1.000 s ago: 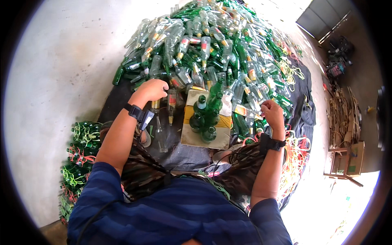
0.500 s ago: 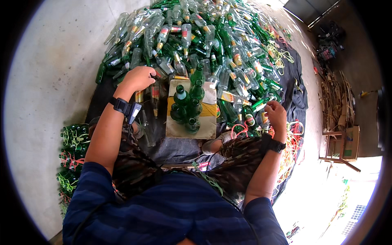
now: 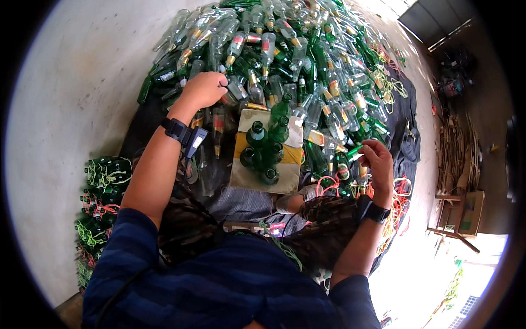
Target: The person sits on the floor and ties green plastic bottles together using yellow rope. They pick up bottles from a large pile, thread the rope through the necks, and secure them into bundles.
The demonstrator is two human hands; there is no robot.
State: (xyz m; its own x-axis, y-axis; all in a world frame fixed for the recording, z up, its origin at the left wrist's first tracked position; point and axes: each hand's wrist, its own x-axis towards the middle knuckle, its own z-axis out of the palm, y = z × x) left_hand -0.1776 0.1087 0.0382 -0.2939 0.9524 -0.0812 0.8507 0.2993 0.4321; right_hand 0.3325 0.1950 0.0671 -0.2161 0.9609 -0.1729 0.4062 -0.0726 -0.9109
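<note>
My left hand [image 3: 205, 90] is above the near left part of the bottle pile, its fingers curled closed; whatever they hold is hidden under the hand. On the right, my right hand [image 3: 378, 163] has its thumb and fingers pinched together at a bright green glass bottle [image 3: 354, 153] lying on the pile, and covers part of it. Several green bottles [image 3: 278, 131] stand upright and close together on a pale board with a yellow band [image 3: 246, 178], between my feet. Next to the board, a clear bottle with a red label [image 3: 218, 125] lies on the dark sheet.
A big heap of clear and green bottles [image 3: 268, 49] spreads ahead over a black sheet [image 3: 408, 123]. Bundled green bottles tied with string [image 3: 104, 192] stand at left. Tangled red and yellow string [image 3: 397, 208] lies at right, beyond it a wooden frame [image 3: 452, 214].
The whole view has shifted a little to the right and down. My left hand has reached farther into the pile; my right hand has come over the bright green bottle.
</note>
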